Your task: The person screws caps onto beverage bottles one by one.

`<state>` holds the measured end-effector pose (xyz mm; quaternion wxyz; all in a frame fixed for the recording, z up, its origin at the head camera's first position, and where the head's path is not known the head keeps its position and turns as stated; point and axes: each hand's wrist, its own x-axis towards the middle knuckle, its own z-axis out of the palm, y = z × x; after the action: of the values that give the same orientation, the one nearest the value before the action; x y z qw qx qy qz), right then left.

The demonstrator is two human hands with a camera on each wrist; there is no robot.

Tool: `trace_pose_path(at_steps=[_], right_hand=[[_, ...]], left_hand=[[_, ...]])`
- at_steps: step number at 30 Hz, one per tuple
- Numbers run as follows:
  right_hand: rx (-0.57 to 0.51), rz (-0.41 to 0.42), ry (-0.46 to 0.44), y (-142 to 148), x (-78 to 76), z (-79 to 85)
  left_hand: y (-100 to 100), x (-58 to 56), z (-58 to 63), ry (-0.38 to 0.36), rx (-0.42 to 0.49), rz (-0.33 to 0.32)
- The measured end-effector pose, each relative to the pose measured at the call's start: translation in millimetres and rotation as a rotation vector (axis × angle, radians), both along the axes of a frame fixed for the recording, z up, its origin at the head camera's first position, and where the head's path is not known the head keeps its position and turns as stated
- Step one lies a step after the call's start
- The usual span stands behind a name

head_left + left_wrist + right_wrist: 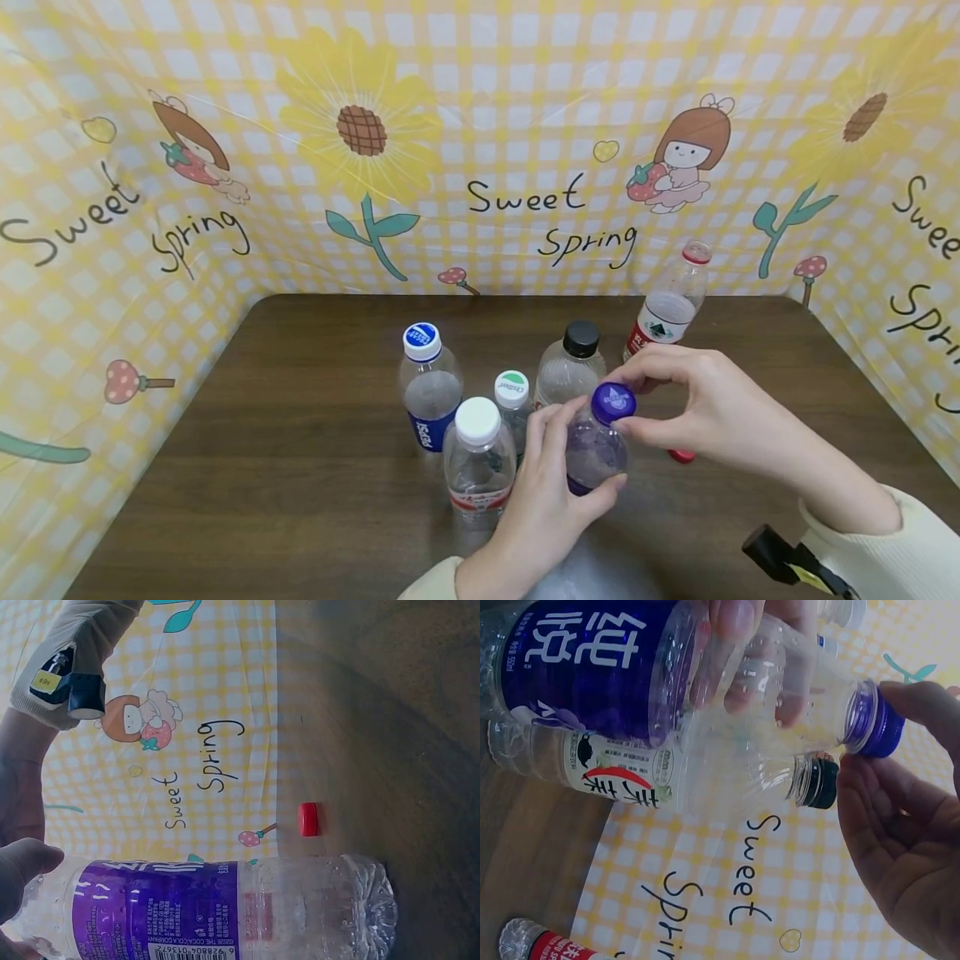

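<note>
A clear plastic bottle (595, 454) with a purple label (157, 907) stands in front of me. Its purple cap (613, 403) is on the neck. My left hand (551, 483) grips the bottle round its upper body, thumb on the near side. With thumb and fingers my right hand (678, 400) pinches the purple cap from the right. In the right wrist view the cap (880, 720) sits at the bottle's mouth between thumb and fingertips. Whether it is loose on the thread I cannot tell.
Left of the hands stand a white-capped bottle (478, 475), a blue-labelled bottle (431, 396) and a small bottle (513, 400). Behind is a black-capped bottle (572, 367). An uncapped red-labelled bottle (667, 308) stands back right. A red cap (308, 819) lies on the table (300, 467).
</note>
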<state>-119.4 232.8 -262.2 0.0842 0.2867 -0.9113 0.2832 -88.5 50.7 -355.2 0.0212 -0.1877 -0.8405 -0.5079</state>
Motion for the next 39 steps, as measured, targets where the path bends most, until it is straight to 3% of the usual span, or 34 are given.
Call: trace_pose_path(at_steps=[5,12,17,28,39], right_hand=[[0.014,-0.029,-0.065,-0.3,2.6,1.5],[0.045,0.1,-0.076,5.4,-2.6,4.4],[0.044,0.128,-0.031,6.4,-5.4,3.2],[0.027,0.045,-0.01,4.1,-1.8,1.1],[0.007,-0.018,-0.071,1.1,2.6,1.4]], left_hand=[[-0.7,-0.3,-0.2,0.018,-0.004,-0.01],[-1.9,-1.6,-0.4,-0.001,-0.003,-0.035],[-1.4,-1.1,0.1,0.011,-0.009,-0.029],[-0.8,-0.3,1.0,-0.018,-0.002,-0.027],[0.0,0.1,1.5,-0.068,-0.01,-0.015]])
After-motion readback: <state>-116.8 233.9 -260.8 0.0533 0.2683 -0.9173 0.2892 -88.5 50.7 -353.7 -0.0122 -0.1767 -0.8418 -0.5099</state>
